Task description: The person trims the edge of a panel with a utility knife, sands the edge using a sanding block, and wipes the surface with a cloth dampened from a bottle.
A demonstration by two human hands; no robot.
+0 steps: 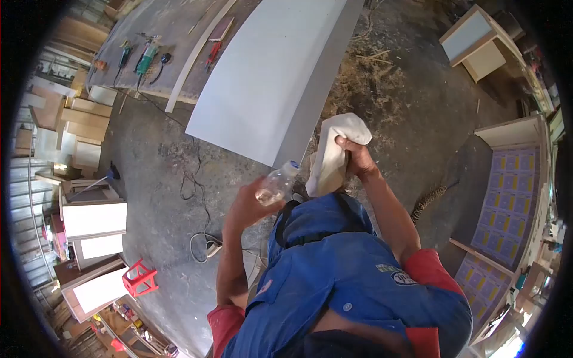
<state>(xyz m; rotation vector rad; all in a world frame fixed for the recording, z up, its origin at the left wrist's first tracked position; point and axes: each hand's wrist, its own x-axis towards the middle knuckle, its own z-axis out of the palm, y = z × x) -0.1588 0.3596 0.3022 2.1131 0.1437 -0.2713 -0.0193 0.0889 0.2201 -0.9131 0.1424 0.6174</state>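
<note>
Fingers of left hand (pixel 248 206) closed around clear plastic bottle (pixel 276 184), right hand (pixel 353 156) gripping white folded cloth (pixel 333 152), near edge of large white flat board (pixel 268 71), open concrete floor (pixel 155 161) around.

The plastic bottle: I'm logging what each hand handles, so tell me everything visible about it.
The plastic bottle is small, clear and looks nearly empty, with a pale cap at its upper end. It is tilted, cap pointing up and right toward the white cloth but apart from it. The left hand grips its lower part; nothing else touches it. It sits in front of the person's blue shirt, below the edge of the grey panel.
</note>
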